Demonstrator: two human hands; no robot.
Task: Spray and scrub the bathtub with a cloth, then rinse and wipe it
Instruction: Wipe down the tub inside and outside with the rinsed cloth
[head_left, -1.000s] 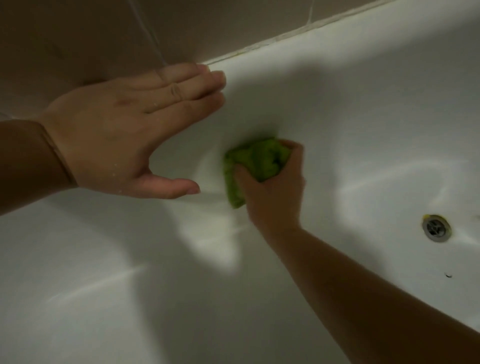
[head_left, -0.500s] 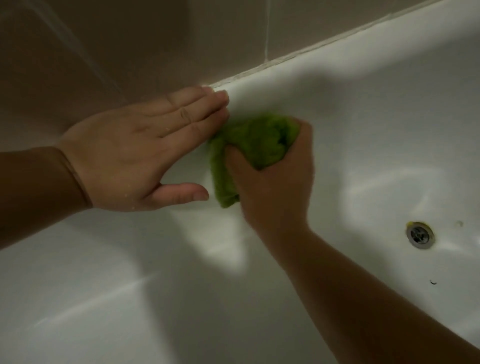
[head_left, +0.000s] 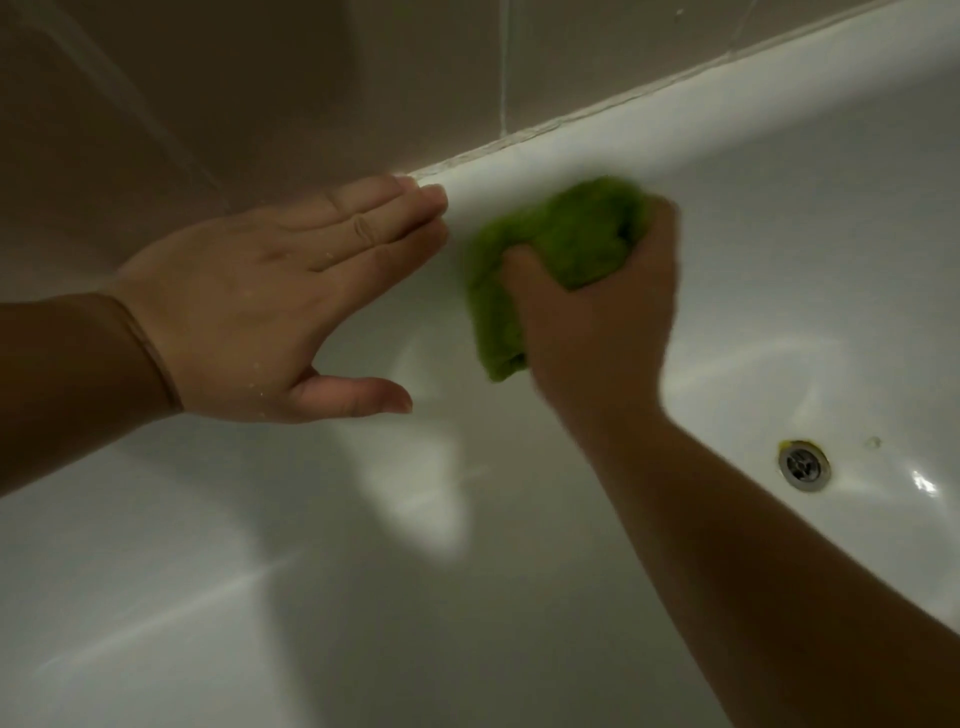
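Cloth (head_left: 561, 260) bunched in right hand (head_left: 597, 332), pressed on bathtub (head_left: 779, 218) wall under rim, drain (head_left: 804, 466) at 4 o'clock. Left hand (head_left: 260, 301) flat, fingers straight, braced on rim. Risk: wet enamel, brace slipped, balance lost.

A beige tiled wall (head_left: 260, 93) filled the far left of the scene. Pale grout lines (head_left: 505, 67) crossed it, one running upright right of centre and another slanting at the far left. A cracked, discoloured strip of sealant (head_left: 587, 117) ran along the foot of the wall, rising towards the far right. To the near right sat a round metal drain (head_left: 803, 464), with a yellowish mark at its left edge. A small yellow-green speck (head_left: 874, 442) lay just right of the drain.
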